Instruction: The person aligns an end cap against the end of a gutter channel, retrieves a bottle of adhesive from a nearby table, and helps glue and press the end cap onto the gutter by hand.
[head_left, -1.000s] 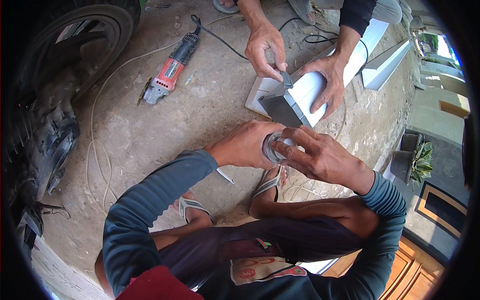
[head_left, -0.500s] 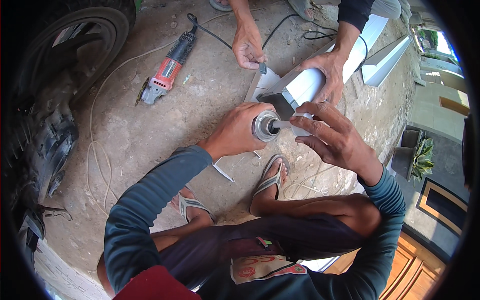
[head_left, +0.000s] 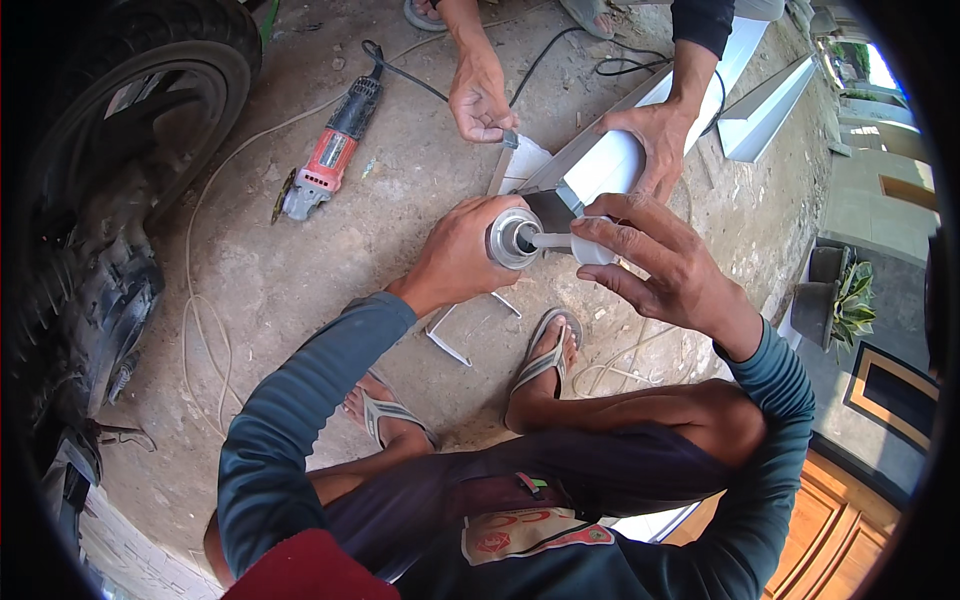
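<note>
My left hand is closed round a metal can, its round open mouth tipped toward my right hand. In the fingers of my right hand is a white cap with a pale stem. The stem's far end is inside the can's mouth, so its tip is hidden. Just beyond the can lies the end of a long white gutter. A co-worker's hand rests on this gutter, while their other hand pinches a small dark grey piece.
A red and black angle grinder lies on the concrete, its dark cord running toward the co-worker. At left stands a motorbike wheel. Another white gutter length lies at the far right. A thin pale cable and white strips are near my feet.
The can and the cap have moved slightly left, and a little more of the stem shows between them. The co-worker's pinching hand has shifted slightly left and nearer.
</note>
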